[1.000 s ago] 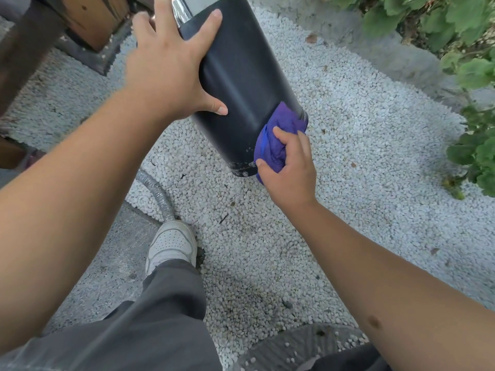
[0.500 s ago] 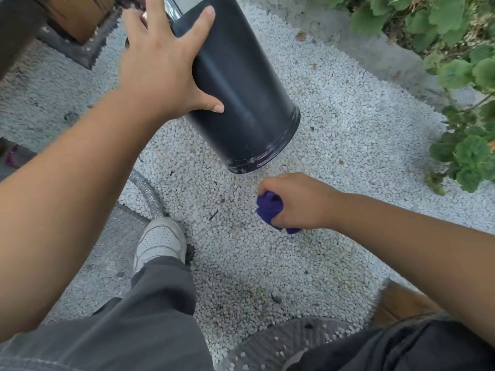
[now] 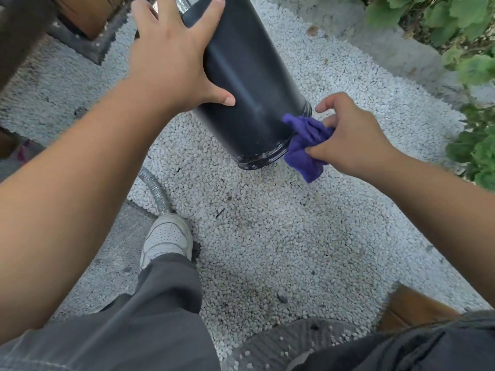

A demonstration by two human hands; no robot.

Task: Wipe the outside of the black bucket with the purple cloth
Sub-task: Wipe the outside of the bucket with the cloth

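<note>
Head view, looking down: what is the left hand (image 3: 174, 62) doing on the bucket (image 3: 251, 84)?

— It lies spread flat on the upper side of the wall, fingers fanned and thumb pressed low on the side. No closed grip, just an open palm. I'd say it steadies the bucket, which is tilted with its base lifted toward the person, above the gravel (image 3: 267, 236).

— Why tilted like that?

— Probably to bring the lower wall and the bottom rim within reach. That rim shows pale scuffs and specks, so it looks like the dirtiest part.

— And the cloth (image 3: 305, 145)?

— Bunched in the right hand (image 3: 353, 137), pinched between thumb and fingers, with the index finger sticking out loose. One corner touches the wall just above the rim; the rest hangs beside the base.

— So wiping is under way?

— I judge it so, but contact is slight: only a corner meets the plastic. A flatter pad would cover more.

— Anything in the way?

— A shoe (image 3: 166, 236) stands on the gravel below, well apart from the bucket, with a grey hose (image 3: 155, 191) just behind it. Plants (image 3: 455, 36) edge the far right, clear of the work.
</note>
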